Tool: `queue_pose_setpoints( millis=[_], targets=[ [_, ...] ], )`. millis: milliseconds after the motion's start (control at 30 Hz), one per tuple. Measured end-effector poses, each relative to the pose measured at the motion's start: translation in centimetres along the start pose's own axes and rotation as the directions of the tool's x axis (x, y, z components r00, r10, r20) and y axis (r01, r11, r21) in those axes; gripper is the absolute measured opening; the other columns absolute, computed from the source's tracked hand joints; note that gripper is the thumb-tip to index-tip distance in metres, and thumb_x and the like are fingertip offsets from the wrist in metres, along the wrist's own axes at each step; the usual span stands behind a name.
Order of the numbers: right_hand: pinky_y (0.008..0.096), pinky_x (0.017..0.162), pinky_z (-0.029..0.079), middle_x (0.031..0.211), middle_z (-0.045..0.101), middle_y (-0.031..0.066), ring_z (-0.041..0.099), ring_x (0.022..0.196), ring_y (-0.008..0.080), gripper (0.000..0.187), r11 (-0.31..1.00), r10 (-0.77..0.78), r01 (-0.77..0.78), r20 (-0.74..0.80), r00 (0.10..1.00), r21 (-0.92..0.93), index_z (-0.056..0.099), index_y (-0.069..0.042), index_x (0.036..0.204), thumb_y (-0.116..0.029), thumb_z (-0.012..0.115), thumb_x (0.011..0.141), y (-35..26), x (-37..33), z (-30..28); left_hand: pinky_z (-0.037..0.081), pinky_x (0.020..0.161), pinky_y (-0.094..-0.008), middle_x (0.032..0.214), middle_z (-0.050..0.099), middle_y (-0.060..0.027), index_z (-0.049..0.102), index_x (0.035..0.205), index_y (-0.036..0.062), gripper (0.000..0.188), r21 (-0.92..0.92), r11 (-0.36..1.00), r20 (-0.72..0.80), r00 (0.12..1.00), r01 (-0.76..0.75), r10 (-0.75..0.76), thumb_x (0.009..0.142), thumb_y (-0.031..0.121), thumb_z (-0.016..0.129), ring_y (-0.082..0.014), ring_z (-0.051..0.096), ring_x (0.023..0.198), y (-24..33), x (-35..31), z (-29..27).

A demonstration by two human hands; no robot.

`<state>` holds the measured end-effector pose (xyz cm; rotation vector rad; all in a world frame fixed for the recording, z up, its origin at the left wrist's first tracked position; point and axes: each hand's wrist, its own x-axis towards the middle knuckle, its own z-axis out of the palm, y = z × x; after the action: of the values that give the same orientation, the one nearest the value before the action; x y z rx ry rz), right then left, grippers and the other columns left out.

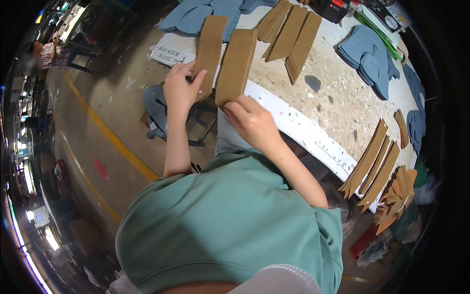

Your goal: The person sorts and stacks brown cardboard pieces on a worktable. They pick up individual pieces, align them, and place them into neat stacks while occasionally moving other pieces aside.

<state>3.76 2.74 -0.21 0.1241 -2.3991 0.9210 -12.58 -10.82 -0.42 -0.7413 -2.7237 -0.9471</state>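
Two long brown strip-shaped pieces, leather-like, reach over the near left edge of the table. My left hand (pixel 182 90) lies against the left strip (pixel 210 49). Its thumb rests on the strip's face and its fingers are spread at the left edge. Beside it is a thicker brown strip stack (pixel 236 63), its layers showing along the right side. With bent fingers my right hand (pixel 252 120) pinches the lower end of that stack. The fingertips there are partly hidden.
More brown strip bundles (pixel 289 36) lie at the far side, with others (pixel 377 161) at the right. Blue-grey cut pieces (pixel 367 61) sit in piles on the worn table (pixel 338 108). A white sign (pixel 171 54) is at the left corner. A stool (pixel 198 122) stands below.
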Motion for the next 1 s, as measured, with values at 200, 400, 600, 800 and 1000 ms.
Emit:
queue_pose_setpoints(
  millis=[200,400,600,800,1000],
  targets=[
    [0.0331,0.077,0.048,0.099,0.049,0.0107,0.051,0.091,0.0251,0.034,0.965,-0.073,0.108,0.15,0.986,-0.239,0.057,-0.001,0.108,-0.006,0.059,0.074,0.4,-0.4,3.0,0.051,0.074,-0.0309,0.102,0.068,-0.008,0.072,0.107,0.0077,0.037,0.131,0.99,-0.097,0.993,-0.053,0.066,0.076,0.027,0.08,-0.0196,0.066,0.086,0.4,-0.1,0.0],
    [0.0366,0.078,0.051,0.098,0.053,0.0107,0.056,0.092,0.0284,0.032,0.998,0.034,-0.027,0.11,0.993,-0.065,0.06,-0.003,0.105,-0.001,0.069,0.074,0.0,-0.3,2.0,0.052,0.074,-0.0319,0.104,0.068,-0.0072,0.073,0.103,0.0073,0.036,-0.006,0.999,-0.047,0.998,0.036,-0.036,0.074,0.027,0.081,-0.0188,0.066,0.085,0.3,0.1,0.0],
    [0.0361,0.068,0.054,0.088,0.062,0.0109,0.064,0.079,0.0272,0.017,0.988,0.144,-0.144,-0.005,0.99,0.055,0.063,-0.002,0.093,-0.001,0.068,0.077,-0.7,0.9,-0.3,0.051,0.075,-0.037,0.098,0.066,-0.007,0.069,0.099,0.0069,0.036,-0.041,0.998,-0.104,0.994,-0.045,0.04,0.071,0.026,0.082,-0.0234,0.064,0.081,-0.2,0.4,0.4],
    [0.0274,0.062,0.055,0.088,0.068,0.0096,0.07,0.071,0.0187,0.012,0.962,0.263,-0.224,-0.314,0.912,0.155,0.065,-0.002,0.094,0.001,0.066,0.082,-0.9,2.7,-7.4,0.05,0.07,-0.0268,0.093,0.066,-0.0085,0.058,0.115,0.0057,0.038,-0.483,0.875,0.028,1.0,0.021,-0.009,0.08,0.002,0.072,-0.0135,0.064,0.077,0.6,1.5,0.7],
    [0.0201,0.062,0.054,0.092,0.07,0.0053,0.066,0.076,0.0079,0.014,0.906,0.391,-0.24,-0.473,0.789,0.35,0.068,0.002,0.101,0.003,0.065,0.087,-2.9,1.8,-16.6,0.047,0.079,-0.0195,0.097,0.066,-0.0031,0.065,0.102,-0.0018,0.012,-0.915,0.402,0.097,0.982,0.025,0.16,0.091,-0.001,0.059,-0.0083,0.063,0.086,3.5,4.3,-3.1]
  ],
)
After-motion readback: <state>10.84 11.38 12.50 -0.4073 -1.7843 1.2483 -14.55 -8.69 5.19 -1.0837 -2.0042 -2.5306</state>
